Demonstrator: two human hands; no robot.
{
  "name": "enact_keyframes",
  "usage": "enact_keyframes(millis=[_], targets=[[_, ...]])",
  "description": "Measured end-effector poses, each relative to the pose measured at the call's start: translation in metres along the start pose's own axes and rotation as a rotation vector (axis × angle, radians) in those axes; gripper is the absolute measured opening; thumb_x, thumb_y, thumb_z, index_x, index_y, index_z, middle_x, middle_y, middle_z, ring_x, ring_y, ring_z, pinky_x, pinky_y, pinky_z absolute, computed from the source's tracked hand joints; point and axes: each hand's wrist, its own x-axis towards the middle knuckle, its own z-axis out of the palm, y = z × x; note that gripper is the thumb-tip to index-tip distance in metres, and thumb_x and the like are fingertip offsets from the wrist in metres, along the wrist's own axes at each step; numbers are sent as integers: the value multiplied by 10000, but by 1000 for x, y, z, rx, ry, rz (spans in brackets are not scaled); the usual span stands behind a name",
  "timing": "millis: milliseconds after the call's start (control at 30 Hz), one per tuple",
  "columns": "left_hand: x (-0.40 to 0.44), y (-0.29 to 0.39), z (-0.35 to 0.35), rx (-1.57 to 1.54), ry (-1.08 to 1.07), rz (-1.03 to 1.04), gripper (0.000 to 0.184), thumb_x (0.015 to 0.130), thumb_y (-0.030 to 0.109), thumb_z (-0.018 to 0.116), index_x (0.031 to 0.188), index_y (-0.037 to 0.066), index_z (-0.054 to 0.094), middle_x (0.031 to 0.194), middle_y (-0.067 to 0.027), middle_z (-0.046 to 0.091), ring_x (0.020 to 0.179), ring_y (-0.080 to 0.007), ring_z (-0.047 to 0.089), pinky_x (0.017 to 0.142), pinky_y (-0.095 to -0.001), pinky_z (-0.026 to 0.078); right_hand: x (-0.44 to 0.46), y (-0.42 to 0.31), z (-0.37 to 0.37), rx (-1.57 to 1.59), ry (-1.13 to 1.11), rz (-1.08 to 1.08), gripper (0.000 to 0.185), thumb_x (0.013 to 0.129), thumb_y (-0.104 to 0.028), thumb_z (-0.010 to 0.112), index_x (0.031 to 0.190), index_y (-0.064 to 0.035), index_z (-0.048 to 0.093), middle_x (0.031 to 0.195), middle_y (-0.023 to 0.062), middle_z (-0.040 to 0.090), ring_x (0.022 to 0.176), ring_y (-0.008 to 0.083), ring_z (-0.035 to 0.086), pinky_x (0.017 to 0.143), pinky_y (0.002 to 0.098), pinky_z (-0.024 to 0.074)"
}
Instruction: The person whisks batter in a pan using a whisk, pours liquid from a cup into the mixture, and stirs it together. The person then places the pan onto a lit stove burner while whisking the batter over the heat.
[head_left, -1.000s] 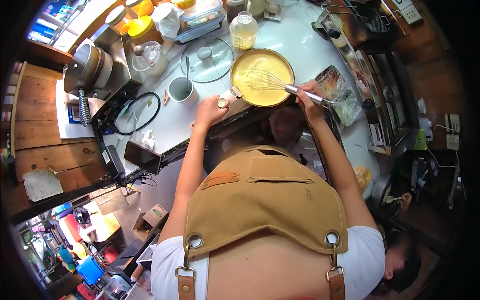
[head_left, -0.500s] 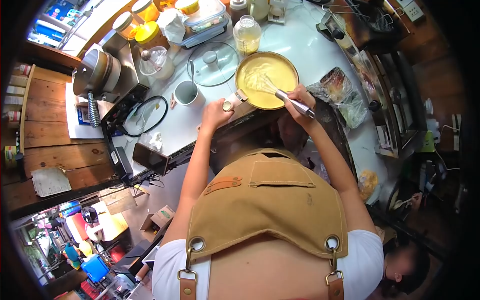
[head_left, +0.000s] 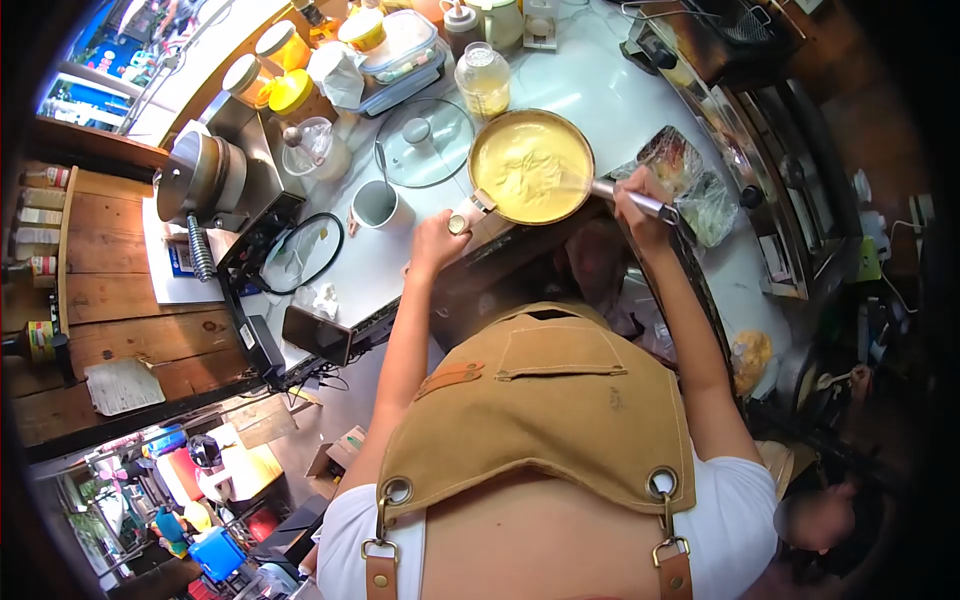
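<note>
A round pan [head_left: 473, 150] full of thick yellow batter [head_left: 525, 160] sits at the front edge of the counter. My left hand [head_left: 440, 241] is closed around the pan's handle [head_left: 471, 213], whose end shows above the fingers. On the other side, my right hand [head_left: 641, 203] grips the metal handle of a whisk [head_left: 655, 207]. The whisk's wires are blurred and dip into the batter near the pan's right side. Soft ridges mark the batter's surface.
Left of the pan are a glass lid [head_left: 417, 130], a grey-white cup [head_left: 378, 206] and a plastic tub [head_left: 318, 150]. Behind it stands a clear bottle [head_left: 484, 80]. Bagged food [head_left: 712, 205] lies to the right. Another person [head_left: 815, 515] is at lower right.
My right hand has moved the whisk to the right and turned its handle flatter. The ridges in the batter have changed shape. My left hand stays on the pan handle.
</note>
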Motion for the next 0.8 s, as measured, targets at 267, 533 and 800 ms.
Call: enact_keyframes(millis=[267,533,800], targets=[[0,1,-3,-5,-8,-8,257,617,286,634,722,57,584,659,-198,585,656,-376,575,591,-428,462,2,8,-13,82,-97,59,131,740,-43,604,750,-37,473,642,53,556,509,83,531,456,217,427],[2,-1,-1,9,7,4,263,615,290,635,719,53,586,651,-194,586,648,-371,576,591,-432,460,7,-3,10,145,-76,154,112,766,-24,583,750,-39,473,592,40,541,487,81,531,428,196,410],[1,-1,1,-7,14,-19,263,611,290,634,702,50,578,648,-191,586,647,-362,580,590,-422,463,14,22,14,170,7,77,105,757,-8,586,757,-33,484,648,61,576,502,92,538,462,204,433]])
